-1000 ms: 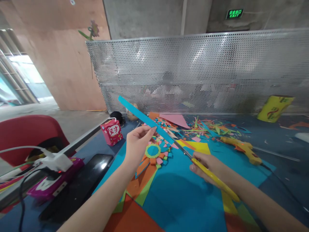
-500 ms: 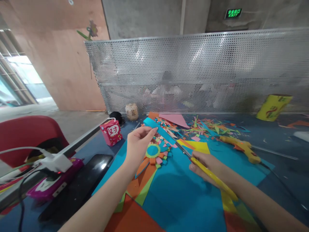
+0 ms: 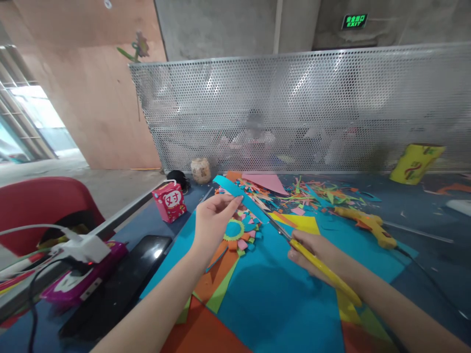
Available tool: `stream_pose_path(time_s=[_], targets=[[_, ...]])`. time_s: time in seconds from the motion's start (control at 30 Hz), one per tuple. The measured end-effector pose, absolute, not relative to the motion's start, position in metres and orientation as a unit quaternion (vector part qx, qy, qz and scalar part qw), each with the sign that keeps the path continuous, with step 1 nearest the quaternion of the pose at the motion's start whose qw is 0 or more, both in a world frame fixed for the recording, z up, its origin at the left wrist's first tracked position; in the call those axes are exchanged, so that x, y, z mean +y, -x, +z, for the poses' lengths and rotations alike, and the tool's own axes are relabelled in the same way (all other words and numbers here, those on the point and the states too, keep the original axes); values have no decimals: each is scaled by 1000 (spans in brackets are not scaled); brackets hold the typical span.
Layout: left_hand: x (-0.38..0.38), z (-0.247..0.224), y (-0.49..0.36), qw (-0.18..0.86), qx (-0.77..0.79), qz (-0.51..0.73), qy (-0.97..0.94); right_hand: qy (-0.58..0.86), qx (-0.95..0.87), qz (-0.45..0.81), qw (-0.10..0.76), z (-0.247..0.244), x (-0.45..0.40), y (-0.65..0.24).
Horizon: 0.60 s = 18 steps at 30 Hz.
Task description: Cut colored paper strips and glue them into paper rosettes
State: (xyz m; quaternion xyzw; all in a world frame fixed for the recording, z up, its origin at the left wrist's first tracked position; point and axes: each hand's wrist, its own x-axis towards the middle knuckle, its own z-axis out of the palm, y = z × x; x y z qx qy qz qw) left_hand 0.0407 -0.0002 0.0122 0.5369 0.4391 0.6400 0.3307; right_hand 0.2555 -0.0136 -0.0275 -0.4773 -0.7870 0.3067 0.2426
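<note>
Between the thumb and fingers of my left hand [image 3: 217,215] is a blue paper strip [image 3: 252,205], slanting down to the right. My right hand [image 3: 316,250] grips yellow-handled scissors [image 3: 324,268], whose blades point at the strip's lower right end. Whether the blades touch the strip I cannot tell. Below my left hand lies a paper flower [image 3: 234,229] with a blue centre, a yellow fringe and small coloured tabs, partly covered by that hand. Under both hands spreads a large blue paper sheet [image 3: 279,299], with orange paper [image 3: 206,326] along its lower left.
Paper scraps [image 3: 331,191] lie along the back beside a pink sheet [image 3: 267,182]. At the right is a yellow glue gun [image 3: 368,225] with its cord. A black phone [image 3: 121,279], purple power strip [image 3: 83,287] and red box [image 3: 170,201] stand left. A perforated metal screen [image 3: 287,108] borders the back.
My left hand has shifted slightly right. The strip's upper end has swung left and uncurled somewhat, and its lower end has moved relative to the scissor tips. My right hand stays nearly still.
</note>
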Motion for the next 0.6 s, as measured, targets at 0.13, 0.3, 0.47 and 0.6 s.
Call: stream_pose_path(time_s=[0.13,0.3,0.47,0.6], targets=[[1,11,-41,329,436,642,-538,485,-786,307,230,-29,-12,-256],[-1,11,-42,330,438,631,-549,463,-809,296,209,-25,-13,-257],[-2,12,-42,333,443,624,-550,481,-793,292,233,-28,-14,-254],[-2,13,-43,339,447,625,-543,482,-791,278,254,-30,-13,-253]])
